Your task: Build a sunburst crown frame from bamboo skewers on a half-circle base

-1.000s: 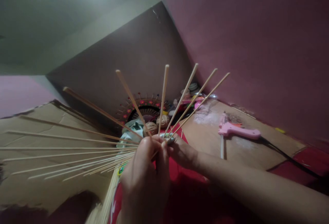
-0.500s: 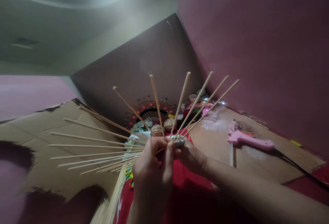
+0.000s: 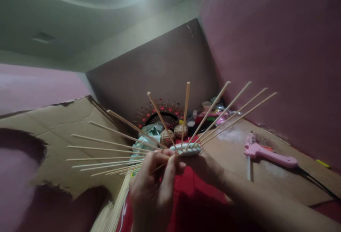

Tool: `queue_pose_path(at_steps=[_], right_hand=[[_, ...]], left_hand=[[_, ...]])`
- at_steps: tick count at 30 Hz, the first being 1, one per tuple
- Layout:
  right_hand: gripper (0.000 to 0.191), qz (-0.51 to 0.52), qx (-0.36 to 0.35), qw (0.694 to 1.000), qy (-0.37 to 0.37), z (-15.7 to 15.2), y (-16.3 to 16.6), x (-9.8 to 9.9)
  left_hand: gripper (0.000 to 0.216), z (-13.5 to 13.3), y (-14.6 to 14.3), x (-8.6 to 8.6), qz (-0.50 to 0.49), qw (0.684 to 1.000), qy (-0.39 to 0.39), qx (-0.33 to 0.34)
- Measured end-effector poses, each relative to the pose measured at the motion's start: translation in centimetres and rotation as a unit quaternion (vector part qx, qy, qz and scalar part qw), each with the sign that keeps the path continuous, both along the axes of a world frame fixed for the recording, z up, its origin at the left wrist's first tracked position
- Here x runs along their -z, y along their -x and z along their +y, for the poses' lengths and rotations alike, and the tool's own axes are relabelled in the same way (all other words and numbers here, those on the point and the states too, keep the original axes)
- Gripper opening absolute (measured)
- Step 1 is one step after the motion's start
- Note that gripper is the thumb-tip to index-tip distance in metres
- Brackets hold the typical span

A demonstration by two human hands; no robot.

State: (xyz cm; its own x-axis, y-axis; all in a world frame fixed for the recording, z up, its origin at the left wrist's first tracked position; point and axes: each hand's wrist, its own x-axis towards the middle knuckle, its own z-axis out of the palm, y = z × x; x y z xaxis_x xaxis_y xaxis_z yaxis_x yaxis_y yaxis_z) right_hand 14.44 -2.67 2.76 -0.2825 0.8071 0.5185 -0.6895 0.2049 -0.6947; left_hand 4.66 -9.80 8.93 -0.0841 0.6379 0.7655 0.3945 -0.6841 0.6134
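Thin wooden sticks [image 3: 121, 118] fan out from a pale, flat, rounded base [image 3: 189, 150], which shows low in the middle of the head view. My right hand [image 3: 204, 166] is closed around the base from below and the right, its fingers mostly hidden. Just left of the base, my left hand [image 3: 157, 178] is closed, with thumb and forefinger pinched together at the foot of the sticks. A thin light-brown strand [image 3: 159, 167] shows within its grip; how it joins the base is hidden behind the fingers.
A pink glue gun [image 3: 270, 155] lies on the cardboard sheet [image 3: 229, 161] at right. Two twine balls [image 3: 167, 137] and a decorated arch with red flowers [image 3: 162, 109] are behind my hands. Torn cardboard [image 3: 61, 136] stands at left, near a bundle of sticks [image 3: 118, 200].
The view has shifted, so the fan and base appear farther right. My left hand has drawn left and down from the base, uncovering more of it; my right hand keeps its hold.
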Motion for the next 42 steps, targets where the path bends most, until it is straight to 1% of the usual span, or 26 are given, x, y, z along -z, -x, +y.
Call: queue_pose_path(at_steps=[6, 11, 15, 19, 21, 24, 31, 34, 37, 42], right_hand=[[0.024, -0.029, 0.026, 0.999, -0.017, 0.3, 0.0, 0.3], [0.019, -0.030, 0.017, 0.999, -0.031, 0.5, -0.1, 0.6], [0.018, -0.024, 0.015, 0.999, -0.018, 0.3, -0.2, 0.3], [0.020, -0.014, -0.010, 0.999, -0.027, 0.1, -0.3, -0.1], [0.020, -0.013, -0.018, 0.999, -0.030, 0.0, -0.4, -0.2], [0.016, -0.012, -0.008, 1.000, -0.017, -0.2, -0.4, -0.4], [0.015, -0.016, -0.010, 1.000, -0.005, -0.4, -0.5, -0.7], [0.018, -0.013, -0.002, 1.000, -0.004, -0.1, -0.4, -0.5], [0.017, -0.016, 0.011, 1.000, -0.007, -0.1, -0.4, -0.5], [0.013, -0.057, 0.059, 0.997, -0.007, -0.5, -0.5, -0.8]], left_hand=[[0.009, 0.2, 0.6, 0.3, -0.015, 1.000, 0.000, -0.019], [0.010, 0.5, 0.8, 0.4, -0.037, 0.999, -0.008, -0.029], [0.007, 0.2, 0.7, 0.0, -0.064, 0.997, 0.006, -0.045], [0.010, -0.1, 0.7, -0.4, -0.101, 0.994, 0.013, -0.036], [0.011, -0.1, 0.7, -0.4, -0.108, 0.993, 0.013, -0.040], [0.011, 0.1, 0.8, -0.1, -0.112, 0.992, 0.018, -0.047], [0.012, 0.6, 0.8, 0.2, -0.114, 0.992, 0.039, -0.039], [0.014, 0.7, 0.8, 0.1, -0.120, 0.991, 0.043, -0.034], [0.013, 0.8, 0.7, 0.2, -0.107, 0.993, 0.040, -0.033], [0.012, 1.1, 0.5, 0.4, -0.104, 0.994, 0.035, -0.022]])
